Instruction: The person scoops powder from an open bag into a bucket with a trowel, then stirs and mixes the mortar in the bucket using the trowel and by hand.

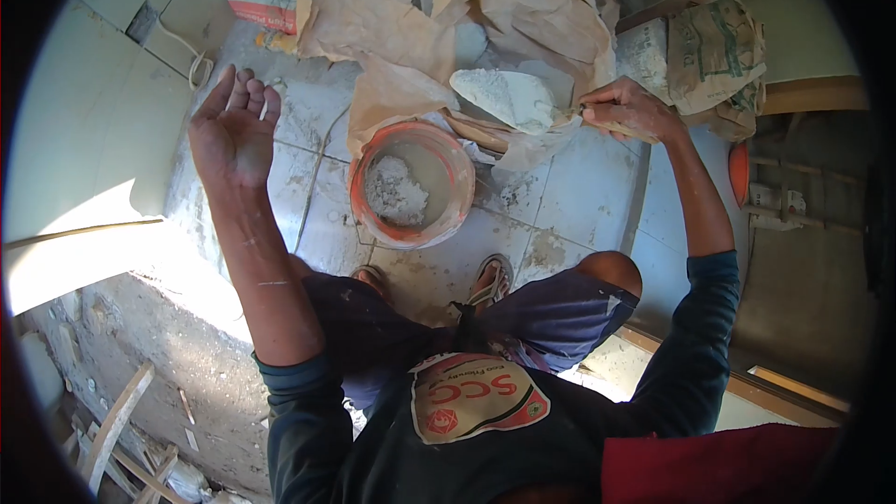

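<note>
My right hand [633,112] is closed around the handle of a trowel [566,116]. A heap of white powder [504,100] covers most of its blade, above the torn paper bag. My left hand [235,126] is raised at the left, palm up, with its fingers apart and nothing in it. Between my feet and the bag stands an orange bucket [464,189], its rim smeared white. Inside it, a clump of pale powder [394,191] lies in cloudy water. The opened brown paper bag [359,28] spreads out behind the bucket.
Another bag with a red and blue print [266,5] lies at the back left. More paper sacks [714,56] lean at the right wall. A thin cable [322,163] crosses the stained tile floor [583,182]. Wood scraps [117,429] lie at the lower left.
</note>
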The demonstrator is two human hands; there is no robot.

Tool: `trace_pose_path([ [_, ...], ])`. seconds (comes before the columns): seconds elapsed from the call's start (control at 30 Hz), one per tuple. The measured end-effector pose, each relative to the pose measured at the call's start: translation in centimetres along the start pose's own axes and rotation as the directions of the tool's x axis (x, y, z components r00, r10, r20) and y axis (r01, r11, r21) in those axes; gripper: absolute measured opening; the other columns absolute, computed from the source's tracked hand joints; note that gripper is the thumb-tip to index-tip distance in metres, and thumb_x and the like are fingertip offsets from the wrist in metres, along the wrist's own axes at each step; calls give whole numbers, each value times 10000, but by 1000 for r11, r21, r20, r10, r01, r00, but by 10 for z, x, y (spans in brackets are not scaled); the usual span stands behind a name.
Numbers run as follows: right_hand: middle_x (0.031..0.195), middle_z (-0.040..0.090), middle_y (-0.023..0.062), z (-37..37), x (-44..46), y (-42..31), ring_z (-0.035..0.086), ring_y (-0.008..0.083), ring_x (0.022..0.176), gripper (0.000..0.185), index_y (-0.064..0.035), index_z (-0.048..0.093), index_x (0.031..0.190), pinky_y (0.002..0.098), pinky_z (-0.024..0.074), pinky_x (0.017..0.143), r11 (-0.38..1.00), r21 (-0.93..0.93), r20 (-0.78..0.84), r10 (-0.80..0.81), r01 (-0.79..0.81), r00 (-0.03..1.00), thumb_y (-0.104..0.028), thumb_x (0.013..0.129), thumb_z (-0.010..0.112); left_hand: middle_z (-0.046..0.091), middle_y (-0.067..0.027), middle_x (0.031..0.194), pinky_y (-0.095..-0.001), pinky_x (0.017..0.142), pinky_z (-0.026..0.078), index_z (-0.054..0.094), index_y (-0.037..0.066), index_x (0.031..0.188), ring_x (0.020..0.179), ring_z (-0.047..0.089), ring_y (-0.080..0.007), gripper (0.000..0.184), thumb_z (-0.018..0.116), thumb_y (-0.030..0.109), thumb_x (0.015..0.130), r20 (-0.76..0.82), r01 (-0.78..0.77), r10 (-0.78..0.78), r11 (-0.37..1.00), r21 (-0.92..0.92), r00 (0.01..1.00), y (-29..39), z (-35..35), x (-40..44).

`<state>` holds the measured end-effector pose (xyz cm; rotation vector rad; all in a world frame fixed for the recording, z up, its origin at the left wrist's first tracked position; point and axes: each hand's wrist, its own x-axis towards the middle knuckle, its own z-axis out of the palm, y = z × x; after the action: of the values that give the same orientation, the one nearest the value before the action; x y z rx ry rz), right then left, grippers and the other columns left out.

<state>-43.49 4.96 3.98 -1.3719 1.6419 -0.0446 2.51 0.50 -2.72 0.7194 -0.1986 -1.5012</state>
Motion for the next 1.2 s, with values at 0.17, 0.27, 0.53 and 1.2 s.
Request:
trace_pose_path([
  [0.17,691,621,62,51,0,-5,530,83,517,446,24,608,1135,233,421,465,999,-48,145,25,-18,989,-282,816,665,555,-92,880,-343,765,468,497,-36,1069,775,541,-173,198,451,74,912,-17,-7,7,1000,13,1000,-5,4,-7],
  [0.27,748,651,93,92,23,-10,578,128,611,450,-6,617,1139,281,473,549,982,-188,190,22,15,981,-323,821,640,562,-89,886,-342,764,469,499,-28,1073,768,547,-171,197,443,75,914,-11,-2,2,999,33,1000,-3,5,-3],
  [0.53,1093,577,197,196,63,7,581,332,1012,377,-31,481,1225,432,493,814,547,-823,45,-207,154,977,-185,880,470,569,-87,883,-357,780,473,508,-21,1069,771,557,-177,196,444,82,916,25,23,-24,999,32,999,-2,1,-5],
  [1.2,1016,582,183,182,44,28,587,292,906,252,-57,555,1067,387,495,736,265,-870,263,-464,416,846,-134,837,487,563,-111,890,-366,787,467,512,-25,1029,784,550,-196,172,430,70,911,92,44,-41,999,-32,995,6,-4,-4],
])
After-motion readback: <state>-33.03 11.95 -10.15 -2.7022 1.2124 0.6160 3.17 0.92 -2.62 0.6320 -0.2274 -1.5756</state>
